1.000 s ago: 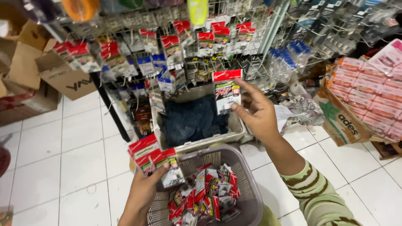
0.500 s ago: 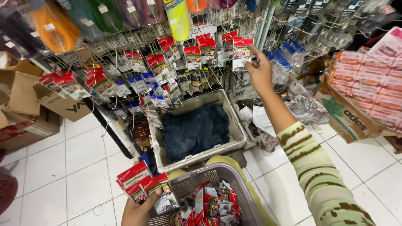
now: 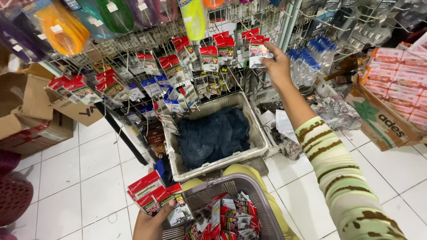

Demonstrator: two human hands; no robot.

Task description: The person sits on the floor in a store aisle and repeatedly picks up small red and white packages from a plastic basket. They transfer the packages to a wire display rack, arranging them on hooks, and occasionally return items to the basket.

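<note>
head view: right hand (image 3: 278,66) grips a red-topped packet (image 3: 258,51) at the pegs; left hand (image 3: 151,222) clutches several packets (image 3: 153,198); grey basket (image 3: 258,195) holds many more

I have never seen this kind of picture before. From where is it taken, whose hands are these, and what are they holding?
The picture comes from a camera worn on a person's head, looking down and forward, so both hands belong to that person. The right hand, on an arm in a striped sleeve, reaches up to a wire display rack and holds one small red-topped packet at the hooks, among many similar hanging packets. The left hand, low in the picture, holds a fanned bunch of the same kind of packets. Beside it is a grey basket with more packets inside. On the white tiled floor stands a pale crate containing dark blue cloth. Cardboard boxes stand at the left.
</note>
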